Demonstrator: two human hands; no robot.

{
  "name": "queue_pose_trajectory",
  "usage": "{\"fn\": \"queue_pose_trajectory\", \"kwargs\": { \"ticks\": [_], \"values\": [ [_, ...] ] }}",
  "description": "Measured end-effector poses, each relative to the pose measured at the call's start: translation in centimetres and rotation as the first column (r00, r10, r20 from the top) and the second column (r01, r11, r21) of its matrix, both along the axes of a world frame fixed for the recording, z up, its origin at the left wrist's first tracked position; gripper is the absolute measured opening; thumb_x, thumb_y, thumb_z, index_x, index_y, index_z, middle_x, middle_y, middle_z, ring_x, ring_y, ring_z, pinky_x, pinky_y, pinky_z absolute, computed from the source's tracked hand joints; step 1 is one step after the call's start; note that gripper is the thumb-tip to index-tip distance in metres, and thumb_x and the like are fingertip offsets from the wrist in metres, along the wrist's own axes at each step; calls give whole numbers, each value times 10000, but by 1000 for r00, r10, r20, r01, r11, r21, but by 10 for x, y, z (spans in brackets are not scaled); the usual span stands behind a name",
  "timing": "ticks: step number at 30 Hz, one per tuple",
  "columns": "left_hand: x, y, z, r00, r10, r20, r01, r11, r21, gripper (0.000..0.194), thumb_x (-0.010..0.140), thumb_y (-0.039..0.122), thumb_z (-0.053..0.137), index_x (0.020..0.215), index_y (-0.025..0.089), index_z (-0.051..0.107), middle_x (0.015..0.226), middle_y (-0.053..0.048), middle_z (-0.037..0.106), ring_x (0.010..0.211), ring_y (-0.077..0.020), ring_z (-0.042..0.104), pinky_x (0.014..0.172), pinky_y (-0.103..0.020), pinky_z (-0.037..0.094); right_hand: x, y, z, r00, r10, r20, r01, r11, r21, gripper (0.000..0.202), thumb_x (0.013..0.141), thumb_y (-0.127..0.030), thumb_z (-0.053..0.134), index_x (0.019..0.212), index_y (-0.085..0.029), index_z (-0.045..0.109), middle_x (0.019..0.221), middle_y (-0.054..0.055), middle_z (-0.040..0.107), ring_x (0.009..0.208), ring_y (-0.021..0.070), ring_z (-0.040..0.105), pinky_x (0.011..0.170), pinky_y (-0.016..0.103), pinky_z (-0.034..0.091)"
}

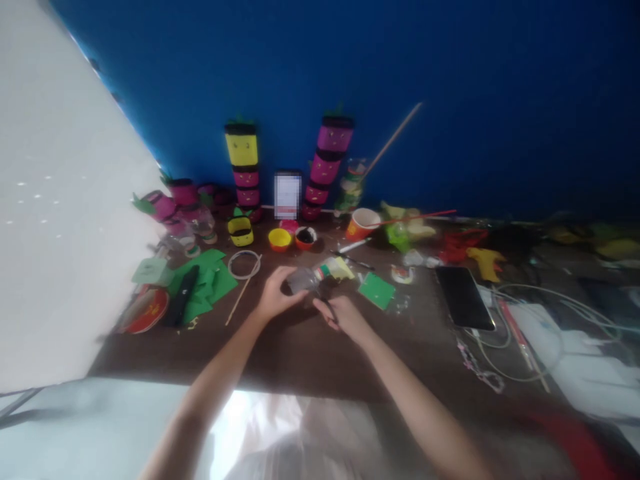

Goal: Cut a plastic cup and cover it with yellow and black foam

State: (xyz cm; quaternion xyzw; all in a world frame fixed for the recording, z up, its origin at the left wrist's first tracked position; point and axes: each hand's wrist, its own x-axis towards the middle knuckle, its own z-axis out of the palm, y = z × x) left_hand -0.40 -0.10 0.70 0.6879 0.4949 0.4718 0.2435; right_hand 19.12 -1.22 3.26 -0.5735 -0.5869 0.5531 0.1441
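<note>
My left hand point(277, 293) is wrapped round a clear plastic bottle point(304, 280) that lies tilted just above the table, its green and white neck end pointing right. Close beside it, my right hand point(345, 319) is closed on a slim dark tool point(327, 308), whose tip points at the bottle. Blur hides what kind of tool it is. Past the bottle's neck lies a pale yellow scrap point(341, 269). A green square point(377, 291) rests to the right of my hands, and a thin wooden stick point(243, 292) to the left.
Behind stand stacked yellow and magenta containers point(242, 150), more magenta ones point(326, 168), a blurred screen point(287, 195), a yellow cup point(279, 239) and an orange paper cup point(363, 224). Green sheets point(213, 283) lie left; a phone point(465, 298) with cables lies right.
</note>
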Motion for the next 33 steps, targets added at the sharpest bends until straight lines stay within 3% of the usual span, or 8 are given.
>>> {"fn": "queue_pose_trajectory", "kwargs": {
  "ticks": [6, 11, 20, 26, 33],
  "values": [
    [-1, 0, 2, 1000, -27, 10, 27, 1000, -12, 478, 662, 353, 724, 1079, 159, 592, 1028, -106, 624, 957, -215, 599, 852, -372, 493, 1, -4, -3, 998, -30, -54, 29, 999, -19, 541, 714, -628, 557, 432, -178, 452, 306, -43, 394, 289, 62, 363, 354, 213, 238],
    [-1, -1, -1, 999, -46, -4, 46, 998, -42, 452, 668, 369, 715, 1057, 168, 603, 993, -94, 634, 913, -208, 607, 822, -366, 500, 2, 0, 3, 988, 15, -153, -31, 995, -99, 563, 736, -644, 502, 456, -156, 510, 305, -18, 431, 289, 62, 369, 351, 203, 220],
    [-2, 0, 3, 1000, -12, 6, 12, 1000, -20, 447, 659, 381, 727, 1039, 172, 621, 960, -86, 644, 878, -199, 616, 792, -348, 511, 3, 8, 20, 990, 94, -103, -101, 993, -56, 500, 750, -583, 532, 487, -158, 529, 359, -20, 469, 329, 67, 404, 378, 206, 283],
    [-4, 0, 2, 1000, -7, -2, 7, 1000, -6, 473, 658, 384, 729, 1063, 168, 617, 972, -92, 641, 894, -203, 614, 800, -354, 512, 5, 5, 3, 994, 59, -92, -63, 997, -46, 536, 755, -624, 499, 459, -181, 445, 306, -53, 369, 281, 54, 321, 347, 204, 214],
    [-3, 0, 6, 1000, -4, -16, 4, 1000, -8, 479, 654, 362, 731, 1077, 174, 608, 1005, -97, 636, 932, -218, 611, 836, -384, 507, 7, 2, -14, 999, 43, -19, -42, 998, 49, 552, 712, -653, 530, 440, -193, 391, 348, -53, 347, 342, 68, 352, 375, 216, 225]
  ]
}}
